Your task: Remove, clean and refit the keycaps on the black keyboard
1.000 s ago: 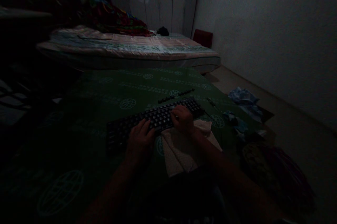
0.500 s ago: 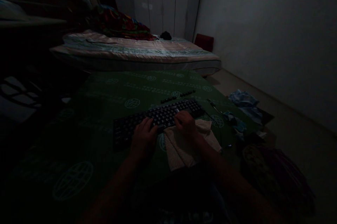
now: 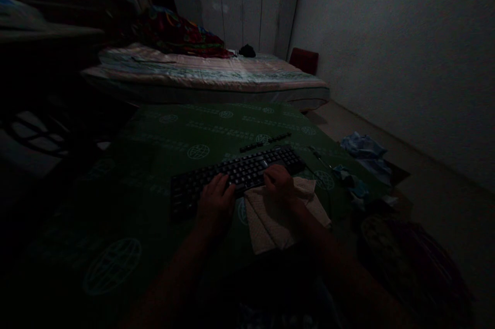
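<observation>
A black keyboard (image 3: 240, 171) lies at a slant on the green patterned sheet (image 3: 158, 164). My left hand (image 3: 216, 197) rests on its near edge, fingers stretched over the keys. My right hand (image 3: 279, 180) is at the near edge further right, its fingers curled and pinched together over the keys. Whatever may be between those fingers is too dark and small to make out. Under my right wrist lies a folded beige cloth (image 3: 266, 220). Beyond the keyboard is a row of small black pieces (image 3: 266, 142) that look like loose keycaps.
A thin tool-like object (image 3: 317, 154) lies right of the keyboard, close to a dark cable (image 3: 315, 174). Crumpled cloths (image 3: 363, 148) are at the right edge. A bed (image 3: 216, 76) with a red blanket (image 3: 185, 37) stands behind. The room is dim.
The whole view has shifted slightly, so things appear a little further right. Both hands stay at the keyboard, with the right fingers still curled over the keys.
</observation>
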`<state>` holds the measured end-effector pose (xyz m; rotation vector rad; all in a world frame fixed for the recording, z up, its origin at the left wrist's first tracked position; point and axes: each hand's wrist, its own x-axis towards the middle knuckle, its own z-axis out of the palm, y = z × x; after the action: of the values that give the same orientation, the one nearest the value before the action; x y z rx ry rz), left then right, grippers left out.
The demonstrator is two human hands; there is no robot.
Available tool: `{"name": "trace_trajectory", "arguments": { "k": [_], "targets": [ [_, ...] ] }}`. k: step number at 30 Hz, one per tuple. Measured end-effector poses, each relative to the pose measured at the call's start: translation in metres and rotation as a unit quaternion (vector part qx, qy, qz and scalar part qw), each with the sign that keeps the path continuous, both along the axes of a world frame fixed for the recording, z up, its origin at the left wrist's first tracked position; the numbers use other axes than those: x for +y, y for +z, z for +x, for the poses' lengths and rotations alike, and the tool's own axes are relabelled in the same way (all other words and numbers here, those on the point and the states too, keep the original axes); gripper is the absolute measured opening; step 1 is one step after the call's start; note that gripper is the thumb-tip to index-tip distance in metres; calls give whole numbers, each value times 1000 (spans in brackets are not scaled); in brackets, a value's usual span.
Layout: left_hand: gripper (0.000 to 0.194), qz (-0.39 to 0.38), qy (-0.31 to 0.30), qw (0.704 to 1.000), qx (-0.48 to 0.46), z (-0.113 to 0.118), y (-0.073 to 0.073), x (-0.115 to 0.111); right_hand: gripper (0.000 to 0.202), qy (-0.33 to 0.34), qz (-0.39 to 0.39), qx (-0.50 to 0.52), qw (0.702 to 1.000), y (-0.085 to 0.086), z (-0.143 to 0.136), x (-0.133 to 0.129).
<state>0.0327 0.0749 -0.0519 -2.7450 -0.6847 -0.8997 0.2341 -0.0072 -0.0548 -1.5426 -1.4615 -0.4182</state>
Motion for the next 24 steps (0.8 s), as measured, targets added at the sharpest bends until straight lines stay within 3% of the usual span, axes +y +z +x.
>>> {"name": "trace_trajectory", "arguments": {
  "k": [16, 24],
  "targets": [
    [21, 11, 7, 1000, 1, -3, -2, -3, 19, -33, 25, 83, 996, -3, -1, -5],
    [23, 37, -2, 999, -11, -7, -3, -2, 20, -115, 31, 188, 975, 4, 23, -15]
  ]
}}
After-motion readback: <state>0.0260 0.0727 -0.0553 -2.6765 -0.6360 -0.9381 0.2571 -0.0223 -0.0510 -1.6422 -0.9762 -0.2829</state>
